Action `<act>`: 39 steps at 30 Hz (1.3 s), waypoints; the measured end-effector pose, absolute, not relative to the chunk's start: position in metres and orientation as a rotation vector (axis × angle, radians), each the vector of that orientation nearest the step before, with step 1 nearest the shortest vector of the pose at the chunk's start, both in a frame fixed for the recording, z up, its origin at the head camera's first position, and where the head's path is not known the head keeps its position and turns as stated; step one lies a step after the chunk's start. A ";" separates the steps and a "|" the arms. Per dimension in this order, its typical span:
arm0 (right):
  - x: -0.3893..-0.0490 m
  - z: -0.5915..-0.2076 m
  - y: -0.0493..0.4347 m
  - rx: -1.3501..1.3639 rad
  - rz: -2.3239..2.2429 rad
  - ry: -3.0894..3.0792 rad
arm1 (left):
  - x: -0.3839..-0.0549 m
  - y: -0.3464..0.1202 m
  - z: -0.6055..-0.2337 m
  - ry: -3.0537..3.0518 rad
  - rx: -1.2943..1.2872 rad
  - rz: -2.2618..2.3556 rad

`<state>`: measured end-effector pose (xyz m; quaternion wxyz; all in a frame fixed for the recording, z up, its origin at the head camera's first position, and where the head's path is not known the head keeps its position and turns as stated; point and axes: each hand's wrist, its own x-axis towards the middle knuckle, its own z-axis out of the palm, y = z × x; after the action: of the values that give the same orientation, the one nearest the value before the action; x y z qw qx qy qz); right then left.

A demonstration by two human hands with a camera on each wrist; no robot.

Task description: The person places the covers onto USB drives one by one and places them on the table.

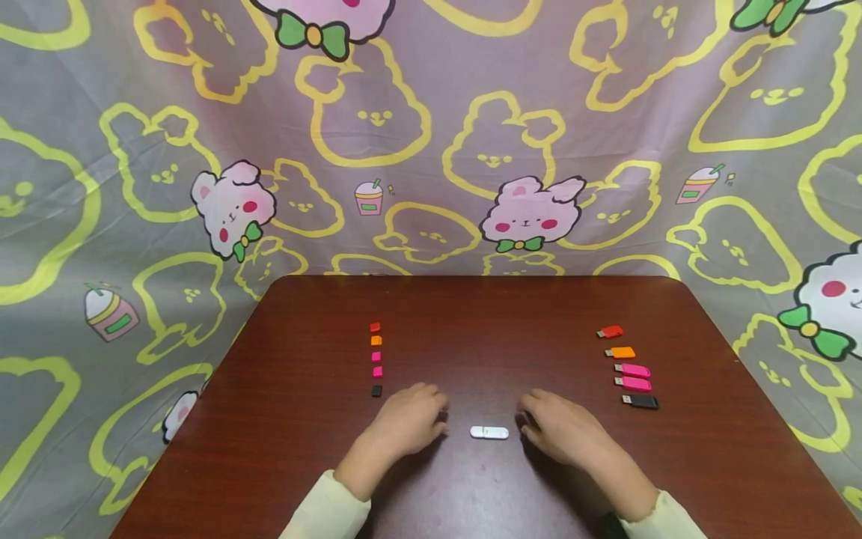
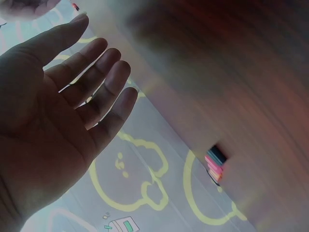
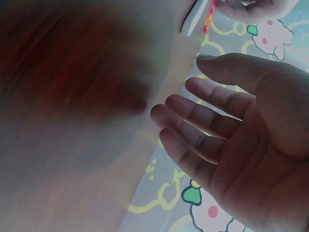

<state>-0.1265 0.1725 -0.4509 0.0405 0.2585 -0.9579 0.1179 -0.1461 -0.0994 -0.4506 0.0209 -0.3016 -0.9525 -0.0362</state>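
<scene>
Your left hand (image 1: 409,421) and right hand (image 1: 564,428) sit over the near half of the brown table (image 1: 471,314), one each side of the white USB stick (image 1: 489,433). That stick lies flat, crosswise, between your hands and apart from both; ends rounded, greenish mark left of its middle. Left fingers: loosely extended, slightly bent, thumb spread away from them, palm free in the left wrist view. Right fingers: much the same, relaxed and a bit curved, thumb apart, palm free. Can't tell whether any fingertip touches the tabletop.

Beyond your left hand, a column of small caps runs away from you: black cap (image 1: 376,391) nearest and just beside that hand, then two pink caps (image 1: 378,371), orange cap (image 1: 376,340), red cap (image 1: 375,327) farthest. To your right, past the right hand, a matching column of sticks, metal plugs pointing left: black USB stick (image 1: 640,402) nearest you, two pink USB sticks (image 1: 633,384) close together, orange USB stick (image 1: 620,352), red USB stick (image 1: 611,332) farthest and set at a slight tilt. The sticks are well apart from the caps.

You have pale sleeves (image 1: 330,509) at both wrists. Grey cloth (image 1: 431,180) with yellow outlines and rabbit faces hangs around the table.
</scene>
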 end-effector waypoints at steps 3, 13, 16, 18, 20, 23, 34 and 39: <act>-0.126 -0.452 0.177 0.786 0.364 -2.929 | -0.147 -0.104 -0.450 -2.948 -0.918 -0.124; -0.126 -0.451 0.192 0.678 0.445 -2.993 | -0.146 -0.120 -0.449 -2.951 -0.884 -0.145; -0.126 -0.451 0.196 0.652 0.455 -3.014 | -0.146 -0.124 -0.449 -2.952 -0.875 -0.147; -0.126 -0.450 0.199 0.643 0.452 -3.020 | -0.147 -0.127 -0.449 -2.944 -0.868 -0.144; -0.126 -0.450 0.202 0.634 0.446 -3.019 | -0.147 -0.130 -0.449 -2.939 -0.862 -0.149; -0.126 -0.451 0.207 0.628 0.439 -3.009 | -0.148 -0.134 -0.450 -2.932 -0.851 -0.166; -0.124 -0.451 0.224 0.606 0.462 -3.003 | -0.151 -0.147 -0.451 -2.923 -0.792 -0.179; -0.124 -0.451 0.232 0.624 0.461 -2.974 | -0.152 -0.152 -0.450 -2.944 -0.763 -0.194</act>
<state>-0.1239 0.2325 -0.4509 0.0340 0.2029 -0.9671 0.1500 -0.1519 -0.1523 -0.4504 0.0471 -0.2501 -0.9650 -0.0635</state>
